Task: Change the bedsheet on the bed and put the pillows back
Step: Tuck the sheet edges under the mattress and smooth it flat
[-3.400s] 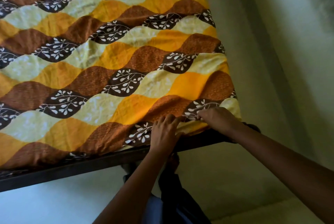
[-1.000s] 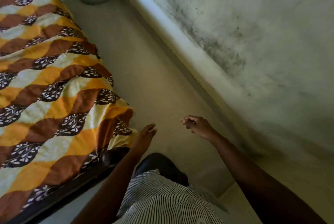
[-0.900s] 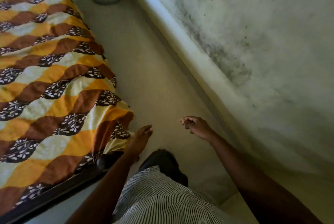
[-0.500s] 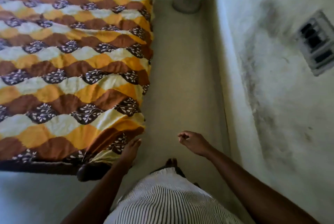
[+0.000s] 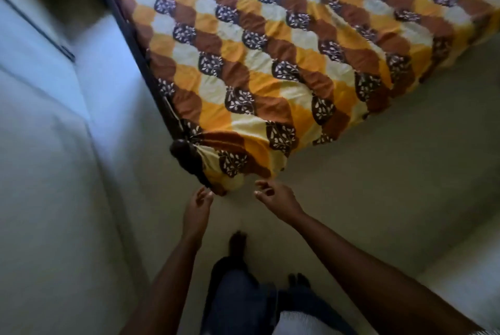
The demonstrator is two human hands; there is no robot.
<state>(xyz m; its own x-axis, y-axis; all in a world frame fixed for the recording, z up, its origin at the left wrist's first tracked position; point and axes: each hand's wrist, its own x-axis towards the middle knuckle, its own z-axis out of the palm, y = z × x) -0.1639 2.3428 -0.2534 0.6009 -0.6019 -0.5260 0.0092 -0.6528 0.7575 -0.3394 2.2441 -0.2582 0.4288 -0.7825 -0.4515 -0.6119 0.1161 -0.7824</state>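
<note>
Bedsheet (image 5: 270, 64), patterned in orange, brown and cream, lies spread over the bed from the centre of view out toward 12 and 2 o'clock, with the dark bed frame (image 5: 151, 83) along its 9 o'clock side and its nearest corner bunched and hanging at 12 o'clock of the hands. Left hand (image 5: 197, 207) is extended with fingers loosely straight just beside that corner, holding nothing; contact with the cloth cannot be confirmed. Right hand (image 5: 278, 198), at 3 o'clock of the left and apart from it, is released with fingers loosely curled, grasping nothing, above pale floor (image 5: 378, 186).
</note>
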